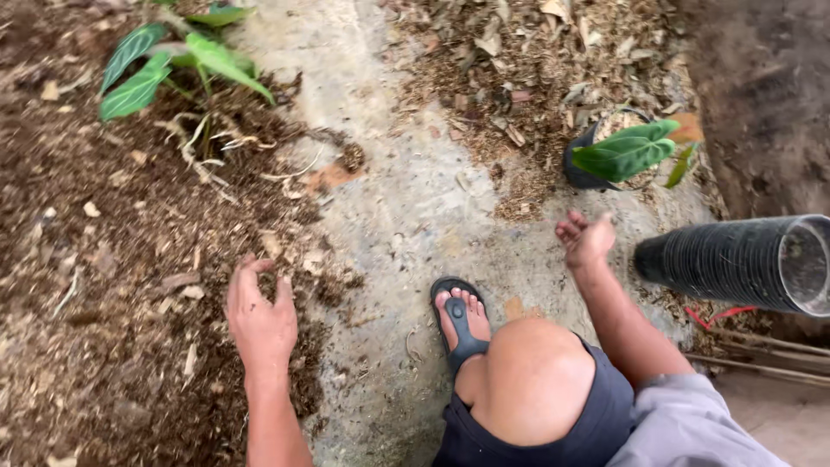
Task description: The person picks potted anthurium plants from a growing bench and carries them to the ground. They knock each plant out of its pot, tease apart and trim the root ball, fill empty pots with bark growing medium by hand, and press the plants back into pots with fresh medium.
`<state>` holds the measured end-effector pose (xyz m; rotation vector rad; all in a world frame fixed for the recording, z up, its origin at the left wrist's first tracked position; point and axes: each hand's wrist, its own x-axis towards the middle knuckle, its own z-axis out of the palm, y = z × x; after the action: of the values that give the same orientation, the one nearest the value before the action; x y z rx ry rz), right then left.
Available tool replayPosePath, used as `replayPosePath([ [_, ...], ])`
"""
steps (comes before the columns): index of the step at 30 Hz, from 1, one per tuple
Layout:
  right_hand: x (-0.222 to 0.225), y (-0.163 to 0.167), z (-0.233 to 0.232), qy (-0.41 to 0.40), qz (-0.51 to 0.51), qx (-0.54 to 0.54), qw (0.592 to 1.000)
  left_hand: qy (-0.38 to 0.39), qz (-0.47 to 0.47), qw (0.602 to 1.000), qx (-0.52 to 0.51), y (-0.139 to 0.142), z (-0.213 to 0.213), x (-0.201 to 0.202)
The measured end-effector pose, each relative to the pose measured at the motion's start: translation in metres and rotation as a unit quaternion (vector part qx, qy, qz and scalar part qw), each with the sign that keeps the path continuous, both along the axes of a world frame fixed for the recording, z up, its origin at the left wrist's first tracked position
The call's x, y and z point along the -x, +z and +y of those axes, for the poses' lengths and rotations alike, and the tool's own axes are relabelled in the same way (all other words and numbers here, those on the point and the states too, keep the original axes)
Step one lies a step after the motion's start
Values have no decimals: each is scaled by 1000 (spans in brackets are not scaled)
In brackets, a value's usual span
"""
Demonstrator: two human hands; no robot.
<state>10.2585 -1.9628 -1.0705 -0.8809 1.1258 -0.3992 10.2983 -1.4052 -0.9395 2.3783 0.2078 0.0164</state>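
My left hand (259, 316) rests fingers-down on a spread of brown mulch and wood chips (112, 285) at the left, holding nothing. My right hand (586, 239) hovers over the bare concrete, fingers loosely curled and empty, a short way below a small black pot (581, 169) that holds a green veined leaf (627, 151). My knee and sandalled foot (460, 316) are between the two hands.
A loose green-leaved plant with bare roots (186, 65) lies on the mulch at top left. A stack of black nursery pots (735, 259) lies on its side at the right. Dry leaf litter (536, 60) covers the top centre. Thin sticks lie at lower right.
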Motion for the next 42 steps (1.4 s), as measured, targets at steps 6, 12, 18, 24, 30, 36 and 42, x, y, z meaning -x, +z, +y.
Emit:
replayPosePath([
  [6,-42,26,-60,52,-63,21,996,8,141,989,34,-6,-24,-7],
  [12,-45,36,-22,101,-64,224,967,-20,58,983,175,-34,-23,3],
  [18,-59,121,91,552,-125,458,686,29,77,883,462,-69,-31,2],
  [24,-153,188,287,760,-215,-4,613,-30,21,481,876,-55,11,-7],
  [30,-167,195,487,759,-529,-120,361,-33,-234,439,867,-4,136,36],
  [36,-103,175,625,696,-498,234,461,73,-397,495,769,37,210,99],
  [42,-57,162,678,754,-301,77,579,97,-435,565,694,67,240,138],
])
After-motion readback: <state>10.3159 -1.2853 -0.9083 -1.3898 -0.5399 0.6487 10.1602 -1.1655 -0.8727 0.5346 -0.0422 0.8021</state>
